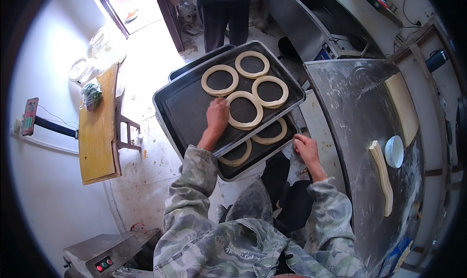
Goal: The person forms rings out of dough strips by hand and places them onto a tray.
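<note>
Several pale dough rings point(252, 126) lie on the right part of a dark baking tray point(175, 108). My left hand point(218, 116) is closed at the left edge of the nearest ring, fingertips pinching its dough. Beneath this tray, a second dark tray point(232, 175) sticks out toward me, with two more rings point(239, 159) partly covered by the upper one. My right hand point(306, 151) is by the right corner of the lower tray, its fingers curled together. What those fingers hold, if anything, cannot be made out.
A floury metal worktable point(350, 112) stands at the right, bearing a long dough strip point(382, 178), a pale blue bowl point(394, 151) and a flat dough slab point(403, 105). A wooden bench point(97, 144) is at the left. Across the trays stands another person point(224, 15). A machine point(104, 253) sits lower left.
</note>
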Motion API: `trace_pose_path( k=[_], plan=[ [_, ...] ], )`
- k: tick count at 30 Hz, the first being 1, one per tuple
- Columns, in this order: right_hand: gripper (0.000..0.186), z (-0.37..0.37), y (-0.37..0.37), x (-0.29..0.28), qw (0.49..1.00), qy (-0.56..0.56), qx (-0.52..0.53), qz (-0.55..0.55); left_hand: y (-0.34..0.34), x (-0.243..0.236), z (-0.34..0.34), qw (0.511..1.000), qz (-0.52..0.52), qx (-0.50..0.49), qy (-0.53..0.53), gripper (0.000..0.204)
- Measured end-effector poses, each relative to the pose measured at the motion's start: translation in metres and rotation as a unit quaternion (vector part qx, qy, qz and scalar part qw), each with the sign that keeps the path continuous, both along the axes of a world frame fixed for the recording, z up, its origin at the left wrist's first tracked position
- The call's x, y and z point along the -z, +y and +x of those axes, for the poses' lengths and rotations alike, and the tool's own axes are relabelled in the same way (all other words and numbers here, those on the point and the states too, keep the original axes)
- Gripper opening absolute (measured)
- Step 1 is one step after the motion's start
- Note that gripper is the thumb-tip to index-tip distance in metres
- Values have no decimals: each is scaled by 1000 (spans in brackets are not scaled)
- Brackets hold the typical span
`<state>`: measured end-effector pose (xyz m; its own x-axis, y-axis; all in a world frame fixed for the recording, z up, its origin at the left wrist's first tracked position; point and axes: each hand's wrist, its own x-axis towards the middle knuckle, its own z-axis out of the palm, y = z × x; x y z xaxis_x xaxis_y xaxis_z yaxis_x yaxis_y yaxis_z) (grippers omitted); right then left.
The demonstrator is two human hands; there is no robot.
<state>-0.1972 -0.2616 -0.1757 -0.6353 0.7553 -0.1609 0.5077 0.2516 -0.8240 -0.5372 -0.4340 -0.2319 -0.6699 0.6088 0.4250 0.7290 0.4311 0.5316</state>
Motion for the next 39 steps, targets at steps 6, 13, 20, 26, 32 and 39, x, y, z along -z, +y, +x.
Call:
trace_pose_path(
  k=[6, 13, 20, 26, 32, 39],
  plan=[
    [30, 56, -3, 9, 982, 31, 98, -157, 6, -4, -64, 988, -27, 21, 153, 30],
    [31, 73, -7, 21, 975, 36, 105, -193, 19, 16, -91, 982, -142, 67, 102, 29],
    [29, 44, -11, 10, 983, 42, 62, -169, 18, -4, -109, 970, -198, 133, 48, 24],
    [31, 27, -19, -3, 994, 23, 12, -110, 36, -21, -127, 966, -159, -200, -40, 41],
    [31, 51, -14, 10, 992, 15, 31, -124, 68, -11, -150, 937, -246, -235, -75, 31],
    [31, 81, -17, 2, 979, 51, 81, -178, 58, -44, -152, 787, 152, -42, -596, 21]
  ],
)
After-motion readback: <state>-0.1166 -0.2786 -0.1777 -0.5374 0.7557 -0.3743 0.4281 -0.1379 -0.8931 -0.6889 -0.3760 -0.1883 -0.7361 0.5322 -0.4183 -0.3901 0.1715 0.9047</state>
